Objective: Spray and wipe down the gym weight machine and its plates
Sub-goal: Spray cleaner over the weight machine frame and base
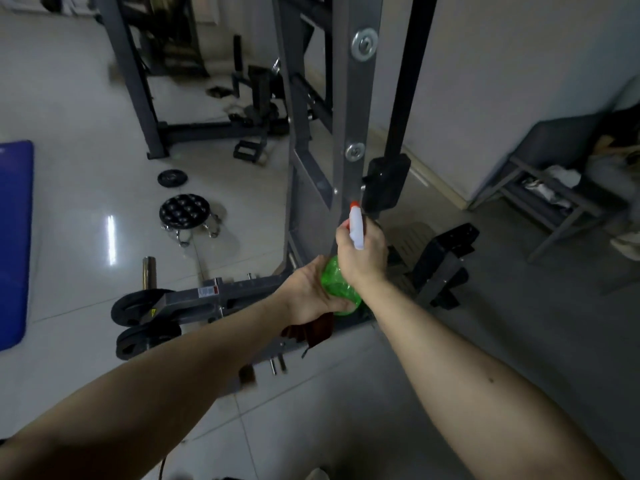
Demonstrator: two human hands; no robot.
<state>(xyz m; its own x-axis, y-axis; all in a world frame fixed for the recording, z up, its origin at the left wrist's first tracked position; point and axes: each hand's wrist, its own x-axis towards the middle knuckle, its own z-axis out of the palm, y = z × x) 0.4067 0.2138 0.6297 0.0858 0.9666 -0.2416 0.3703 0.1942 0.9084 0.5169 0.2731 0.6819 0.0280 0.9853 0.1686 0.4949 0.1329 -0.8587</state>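
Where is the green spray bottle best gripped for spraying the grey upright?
At the neck under the white trigger head, from behind, since the orange nozzle faces the upright. The right hand grips there; the left hand holds the rounded green body.

Home gym: weight machine [349, 133], plates [145, 306], tiled floor [86, 220].

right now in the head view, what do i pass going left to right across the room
blue mat → black stool → green spray bottle → grey chair
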